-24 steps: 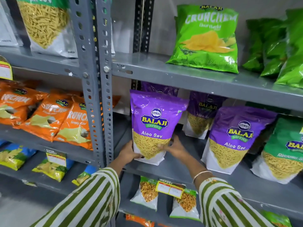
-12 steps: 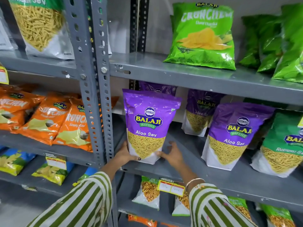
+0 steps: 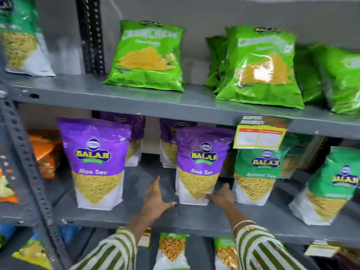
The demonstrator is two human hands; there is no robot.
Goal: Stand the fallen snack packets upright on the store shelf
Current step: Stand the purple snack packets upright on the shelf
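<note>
- Framing the second purple Aloo Sev packet (image 3: pixel 200 166), the left hand (image 3: pixel 155 199) lies flat on the middle shelf (image 3: pixel 194 219) just left of its base, fingers spread and holding nothing.
- The right hand (image 3: pixel 221 195) touches the packet's lower right corner, fingers loose rather than clamped; likely steadying it so it stands.
- That packet stands near the shelf's front edge, between the left purple packet (image 3: pixel 97 162), already upright, and a green packet (image 3: pixel 255 172).
- Far right, another green packet (image 3: pixel 329 184) leans, probably needing straightening next.
</note>
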